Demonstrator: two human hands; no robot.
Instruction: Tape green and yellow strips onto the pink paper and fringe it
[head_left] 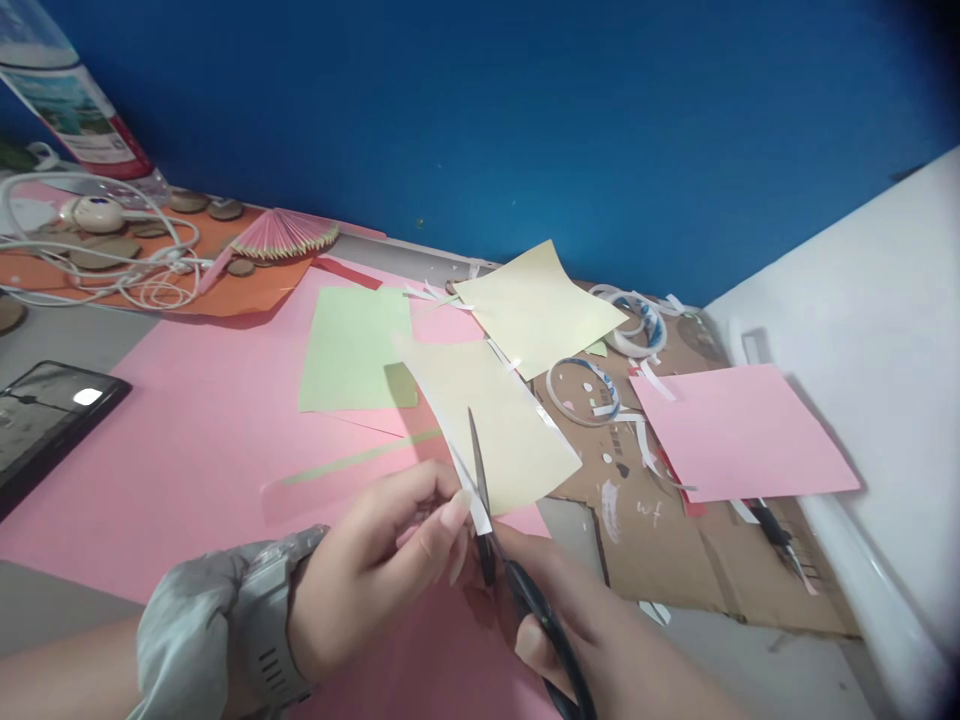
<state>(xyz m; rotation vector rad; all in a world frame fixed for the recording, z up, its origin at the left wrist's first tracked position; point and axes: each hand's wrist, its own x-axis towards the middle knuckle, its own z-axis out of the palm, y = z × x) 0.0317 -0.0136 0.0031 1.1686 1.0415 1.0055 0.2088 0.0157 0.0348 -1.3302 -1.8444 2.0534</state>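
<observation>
My right hand [577, 610] grips scissors [541, 598] by their black handles. The slim blades point away from me and lie against a pale yellow sheet [514, 425]. A narrow white strip [469, 490] runs along the sheet's left edge, its lower end beside the blades. My left hand [397, 540], closed with thumb and forefinger together, pinches this strip near its end; its other fingertips are partly hidden. A watch and a grey-green fabric band sit on the left wrist. Beneath both hands spreads a large pink sheet [210, 420].
Left: a phone [52, 430], tangled white cables [161, 270], a pink folded fan [281, 235] and a bottle [82, 110]. Beyond: a green sheet [356, 350] and another yellow sheet [544, 310]. Right: tape rolls [637, 325], a pink square [742, 430] and cardboard [660, 560].
</observation>
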